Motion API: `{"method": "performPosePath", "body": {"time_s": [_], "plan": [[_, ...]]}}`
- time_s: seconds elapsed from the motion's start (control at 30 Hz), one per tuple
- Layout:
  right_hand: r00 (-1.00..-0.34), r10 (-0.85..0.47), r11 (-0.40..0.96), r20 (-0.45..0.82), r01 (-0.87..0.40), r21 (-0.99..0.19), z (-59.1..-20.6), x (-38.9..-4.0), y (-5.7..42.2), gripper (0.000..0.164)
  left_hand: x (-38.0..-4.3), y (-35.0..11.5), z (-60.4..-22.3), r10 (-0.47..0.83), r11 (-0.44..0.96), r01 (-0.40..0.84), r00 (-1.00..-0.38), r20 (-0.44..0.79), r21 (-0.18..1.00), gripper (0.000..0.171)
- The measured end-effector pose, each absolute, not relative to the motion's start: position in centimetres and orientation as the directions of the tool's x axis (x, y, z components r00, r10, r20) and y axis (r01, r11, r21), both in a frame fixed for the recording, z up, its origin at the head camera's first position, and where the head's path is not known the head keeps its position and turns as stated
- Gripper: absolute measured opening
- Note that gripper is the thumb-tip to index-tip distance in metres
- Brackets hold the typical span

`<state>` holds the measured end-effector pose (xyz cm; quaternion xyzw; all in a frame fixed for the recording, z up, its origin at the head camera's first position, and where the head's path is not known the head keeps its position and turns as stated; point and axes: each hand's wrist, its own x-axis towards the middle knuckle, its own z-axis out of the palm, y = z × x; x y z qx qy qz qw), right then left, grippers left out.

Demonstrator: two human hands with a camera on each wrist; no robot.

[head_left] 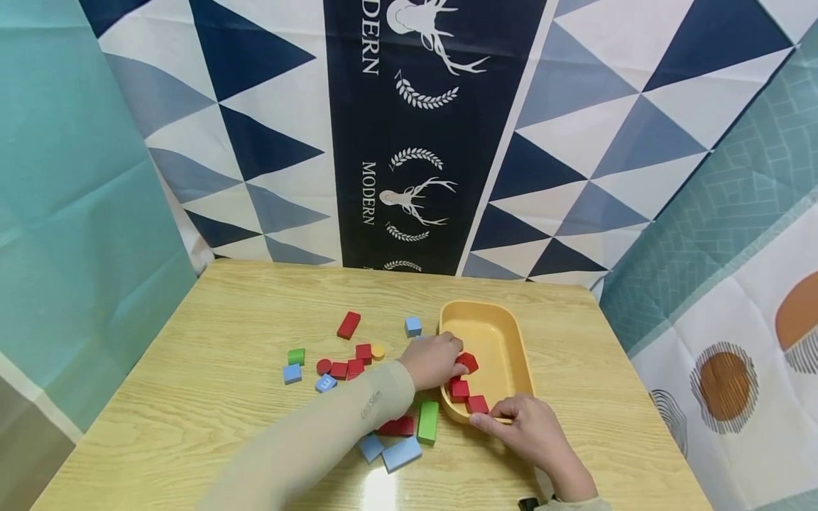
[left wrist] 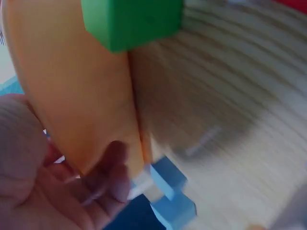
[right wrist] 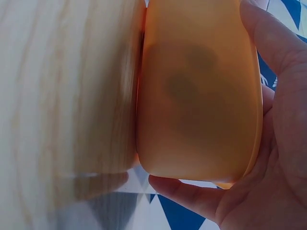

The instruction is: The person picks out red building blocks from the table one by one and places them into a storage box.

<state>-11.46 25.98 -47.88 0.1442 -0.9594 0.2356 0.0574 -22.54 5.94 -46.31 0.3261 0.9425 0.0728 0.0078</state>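
At the left rim of the orange tray (head_left: 492,333), my left hand (head_left: 433,360) reaches over the edge with curled fingers. Its thumb and forefinger pinch a tilted red block (head_left: 469,363) just inside. Two more red blocks (head_left: 459,390) lie below it at the tray's near-left corner. My right hand (head_left: 527,426) holds the near rim, thumb over the edge. From the right wrist view, its fingers (right wrist: 187,194) curl around the tray's wall (right wrist: 201,120). Outside the tray, a long green block (left wrist: 134,19) stands close to the wall in the left wrist view.
Left of the tray, red blocks (head_left: 348,325), a yellow round piece (head_left: 378,351), a small green block (head_left: 296,357) and blue blocks (head_left: 292,374) lie scattered on the wooden table (head_left: 243,312). A blue rectangular block (head_left: 402,454) lies near the left forearm. Patterned cloth (head_left: 275,128) hangs behind.
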Motion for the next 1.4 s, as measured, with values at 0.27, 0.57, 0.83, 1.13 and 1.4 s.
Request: {"method": "performPosePath", "body": {"time_s": [0.27, 0.57, 0.83, 1.13, 1.4], "plan": [[-0.957, -0.243, 0.850, 0.160, -0.289, -0.441, -47.8, -11.4, 25.8, 0.034, -24.6, -1.1, -44.1, 0.632, 0.719, 0.663, -0.749, 0.199, 0.209, 0.034], [-0.966, -0.228, 0.858, 0.123, -0.259, -0.444, -47.5, -11.3, 26.0, 0.036, -26.8, -10.5, -45.4, 0.273, 0.913, 0.265, -0.962, 0.016, 0.309, 0.048], [-0.968, -0.227, 0.860, 0.108, -0.251, -0.445, -47.5, -11.4, 25.8, 0.037, -26.9, -12.2, -47.2, 0.223, 0.947, 0.196, -0.972, -0.080, 0.252, 0.038], [-0.967, -0.227, 0.859, 0.112, -0.253, -0.446, -47.6, -11.5, 25.8, 0.037, -26.7, -11.8, -47.2, 0.251, 0.953, 0.236, -0.966, -0.060, 0.192, 0.024], [-0.968, -0.223, 0.858, 0.115, -0.251, -0.448, -47.7, -11.4, 25.9, 0.038, -26.7, -11.2, -47.0, 0.311, 0.931, 0.311, -0.950, 0.032, 0.189, 0.025]]}}
